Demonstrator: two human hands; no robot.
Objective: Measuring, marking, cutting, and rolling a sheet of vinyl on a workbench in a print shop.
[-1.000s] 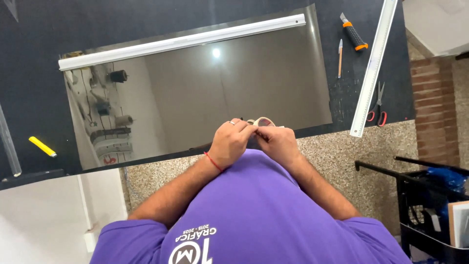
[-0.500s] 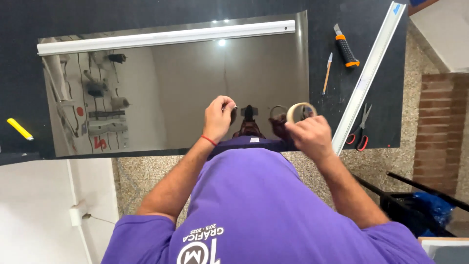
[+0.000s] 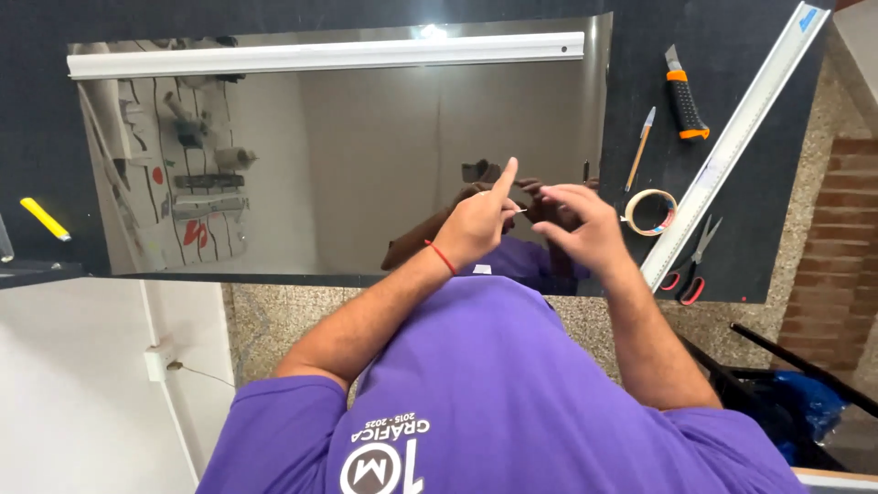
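now left hand (image 3: 477,224) forefinger raised, right hand (image 3: 578,224) curled

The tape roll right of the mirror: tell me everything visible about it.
The tape roll is a small ring of pale, cream-coloured tape with an open centre through which the dark board shows. It lies flat on that board, just right of the mirror edge and beside the long white ruler, below the pencil. No hand touches it; the right hand is close by to its left.
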